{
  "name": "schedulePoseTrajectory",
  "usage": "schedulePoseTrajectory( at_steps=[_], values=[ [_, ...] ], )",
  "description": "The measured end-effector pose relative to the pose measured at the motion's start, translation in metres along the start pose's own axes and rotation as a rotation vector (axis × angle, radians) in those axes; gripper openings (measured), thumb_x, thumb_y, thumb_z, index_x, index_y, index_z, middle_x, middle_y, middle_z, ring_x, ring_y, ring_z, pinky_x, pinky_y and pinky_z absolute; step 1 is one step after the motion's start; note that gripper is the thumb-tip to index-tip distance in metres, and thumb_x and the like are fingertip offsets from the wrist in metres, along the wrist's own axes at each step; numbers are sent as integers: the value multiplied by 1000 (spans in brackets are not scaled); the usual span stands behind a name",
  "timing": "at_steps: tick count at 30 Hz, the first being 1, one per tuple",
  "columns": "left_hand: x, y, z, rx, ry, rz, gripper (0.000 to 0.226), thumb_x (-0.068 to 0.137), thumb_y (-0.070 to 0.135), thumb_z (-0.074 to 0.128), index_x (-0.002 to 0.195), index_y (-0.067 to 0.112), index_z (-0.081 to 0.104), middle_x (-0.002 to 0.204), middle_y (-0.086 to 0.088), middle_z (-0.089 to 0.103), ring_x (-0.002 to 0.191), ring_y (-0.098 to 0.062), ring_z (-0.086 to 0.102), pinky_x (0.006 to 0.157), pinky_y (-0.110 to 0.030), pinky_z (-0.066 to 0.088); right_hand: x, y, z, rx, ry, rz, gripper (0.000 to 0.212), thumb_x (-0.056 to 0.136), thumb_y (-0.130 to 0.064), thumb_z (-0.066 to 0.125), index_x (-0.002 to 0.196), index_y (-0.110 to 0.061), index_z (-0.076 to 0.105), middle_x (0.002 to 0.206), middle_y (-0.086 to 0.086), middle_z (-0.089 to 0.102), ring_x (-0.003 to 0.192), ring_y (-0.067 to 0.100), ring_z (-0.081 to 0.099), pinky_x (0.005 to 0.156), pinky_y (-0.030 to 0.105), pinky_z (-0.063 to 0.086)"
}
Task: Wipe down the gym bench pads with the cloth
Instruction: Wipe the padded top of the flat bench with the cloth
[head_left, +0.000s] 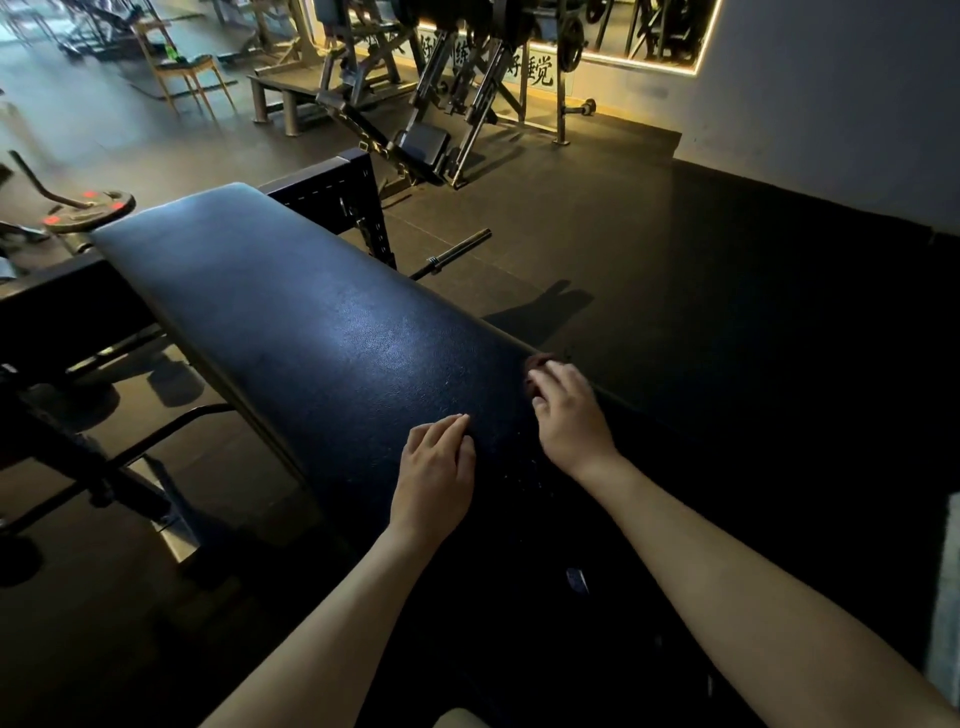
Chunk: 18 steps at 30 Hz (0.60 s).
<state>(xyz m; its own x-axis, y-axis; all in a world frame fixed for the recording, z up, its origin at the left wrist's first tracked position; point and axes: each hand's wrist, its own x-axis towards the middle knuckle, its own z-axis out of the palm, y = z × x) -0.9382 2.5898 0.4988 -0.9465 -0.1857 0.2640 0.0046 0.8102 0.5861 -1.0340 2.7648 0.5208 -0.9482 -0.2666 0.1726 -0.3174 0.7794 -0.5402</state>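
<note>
under the curled fingers (558, 376) of the right hand (569, 415), at the bench pad (291, 312) edge, sits the dark cloth (537, 361), probably soft and light, best bunched at its middle, while the left hand (436, 467) rests loose-fingered just left.

— The bench pad (311, 322) runs from just in front of you away to the upper left. Your left hand (436, 467) rests on its near end.

— And your right hand (569, 415) sits to the right of that one, at the pad's right edge, fingers bent over the cloth (537, 364), which lies on that edge.

— Behind the pad's far end you have a frame upright (332, 197); left of that end, a weight plate (88, 210).

— On your right of the pad, a bar (457, 252) lies on the floor (675, 291). Farther back stands a machine (457, 104), with a chair (182, 73) well to its left and a mirror (649, 31) on the wall (831, 104) behind it.
</note>
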Motion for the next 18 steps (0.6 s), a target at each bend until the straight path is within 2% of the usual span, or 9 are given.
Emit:
schedulePoseTrajectory(
  at_steps=[2, 6, 10, 12, 15, 18],
  values=[
    [-2, 1, -1, 7, -14, -21, 53, 101, 40, 33, 140, 13, 57, 141, 2, 58, 128, -12, 38, 114, -27, 26, 1, 7, 1, -28, -17, 91, 44, 102, -21, 48, 145, -12, 46, 156, 11, 33, 147, 32, 21, 120, 41, 18],
    [-3, 0, -1, -1, 22, -57, 56, 100, 42, 31, 139, 12, 58, 139, 0, 60, 126, -16, 42, 114, -32, 31, -16, -20, 21, 22, 5, -84, 35, 97, -9, 55, 131, -9, 61, 141, 10, 52, 135, 30, 43, 114, 36, 30],
    [-3, -2, -2, -55, 59, -101, 51, 99, 36, 35, 133, 10, 63, 135, -3, 63, 123, -15, 43, 108, -15, 23, -36, -45, 35, 156, -153, -261, 38, 96, -14, 48, 129, -8, 64, 139, 10, 57, 135, 28, 46, 117, 30, 29],
    [-3, -4, -5, -62, 75, -110, 49, 99, 32, 38, 133, 9, 63, 134, -5, 63, 123, -17, 45, 107, -11, 20, -29, -44, 29, 184, -202, -288, 36, 95, -10, 51, 128, -7, 65, 137, 10, 57, 131, 25, 49, 115, 27, 31],
    [-5, -7, -7, -35, 61, -97, 51, 99, 33, 38, 135, 7, 62, 135, -5, 63, 124, -19, 45, 108, -11, 19, -9, -28, 16, 132, -72, -178, 36, 94, -11, 59, 129, -7, 64, 136, 12, 54, 130, 30, 47, 112, 29, 30],
    [-11, -11, -13, 5, 71, -72, 56, 99, 41, 34, 135, 8, 62, 135, -3, 63, 124, -18, 45, 111, -21, 26, -10, -20, 16, 17, -12, -58, 39, 98, -21, 57, 136, -11, 55, 140, 10, 46, 133, 31, 37, 111, 38, 32]
  ],
)
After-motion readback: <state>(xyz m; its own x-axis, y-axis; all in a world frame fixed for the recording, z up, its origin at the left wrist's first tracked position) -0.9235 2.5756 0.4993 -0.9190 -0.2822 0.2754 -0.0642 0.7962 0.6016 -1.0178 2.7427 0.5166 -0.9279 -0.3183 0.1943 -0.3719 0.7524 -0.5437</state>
